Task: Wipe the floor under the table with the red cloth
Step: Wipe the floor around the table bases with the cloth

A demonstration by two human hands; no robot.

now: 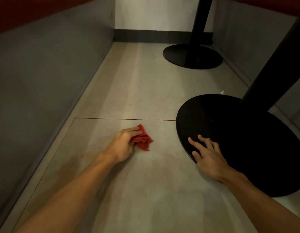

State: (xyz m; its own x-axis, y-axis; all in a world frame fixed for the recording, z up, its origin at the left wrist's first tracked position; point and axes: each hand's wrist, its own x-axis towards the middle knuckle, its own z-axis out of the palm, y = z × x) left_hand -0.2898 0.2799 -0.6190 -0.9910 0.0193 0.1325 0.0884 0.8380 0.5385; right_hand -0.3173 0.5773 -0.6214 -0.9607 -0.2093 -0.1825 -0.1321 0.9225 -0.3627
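The left hand (123, 143) grips the crumpled red cloth (142, 140), its fingers curled over the near part of the fabric, and holds it down against the pale grey tiled floor (137, 91). The cloth lies just on the near side of a thin dark tile joint (125, 119) that runs across the floor, well to the left of the near round black metal table base (246, 140). The right hand (208, 157) grasps nothing: its fingers are straight and spread, and they rest flat on the left edge of that base (the palm sits over the rim, partly above the floor). A black cylindrical table post (277, 68) rises from the base toward the upper right. A second round black base (193, 56), with its own black post (202, 19), stands farther back near the white rear wall (154, 12) and its dark skirting strip (146, 36). Grey side panels (45, 73) border the floor on the left and on the right. A small white scrap (222, 92) lies on the floor just behind the near base.
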